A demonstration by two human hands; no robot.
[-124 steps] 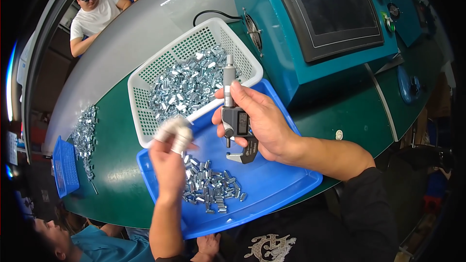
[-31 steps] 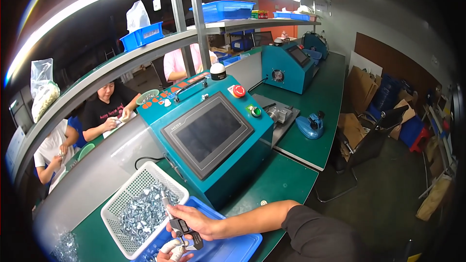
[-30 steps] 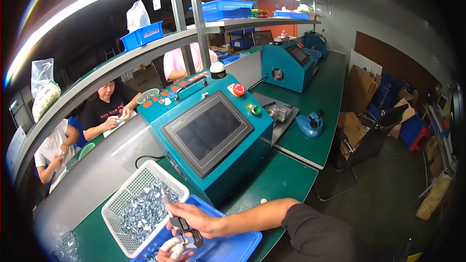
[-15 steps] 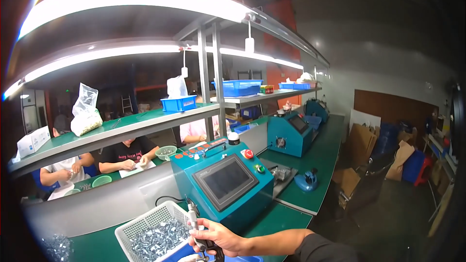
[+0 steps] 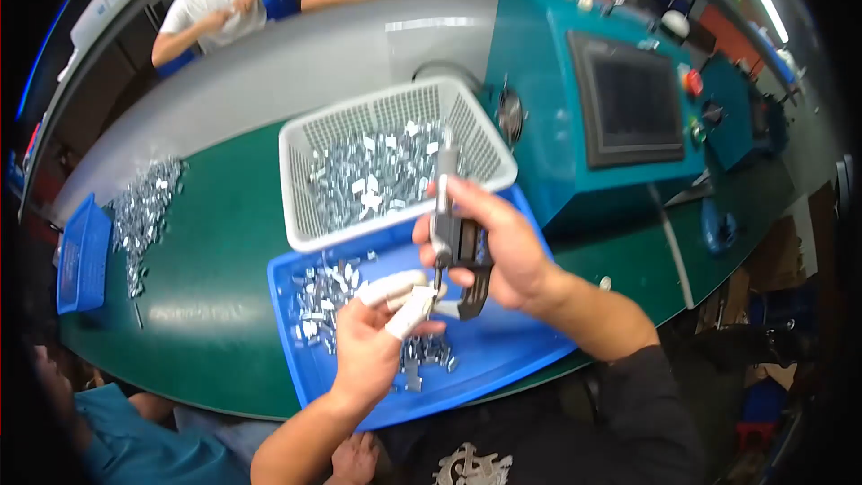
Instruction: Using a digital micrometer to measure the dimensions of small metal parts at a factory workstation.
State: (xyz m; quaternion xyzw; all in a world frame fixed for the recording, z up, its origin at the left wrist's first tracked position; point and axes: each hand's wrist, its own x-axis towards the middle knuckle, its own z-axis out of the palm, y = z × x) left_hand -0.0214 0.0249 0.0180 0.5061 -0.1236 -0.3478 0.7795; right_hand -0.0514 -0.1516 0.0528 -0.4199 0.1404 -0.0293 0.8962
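A digital micrometer with a silver barrel and dark frame is gripped in my right hand, fingers wrapped round it. My left hand, with white covers on some fingers, is closed in a pinch right at the micrometer's lower end. Whatever sits between those fingertips is too small and blurred to make out. Both hands are above a blue tray with small shiny metal parts loose in it. Beyond it, a white perforated basket holds many more such metal parts.
On the green tabletop at left lie a heap of metal parts and a blue bin. A teal machine with a dark screen stands at right. A person in teal sits at near left; others work behind the grey partition.
My view has swung down from the bench and shelves to the trays. My left hand, barely visible before, now shows at the micrometer, which stays in my right hand.
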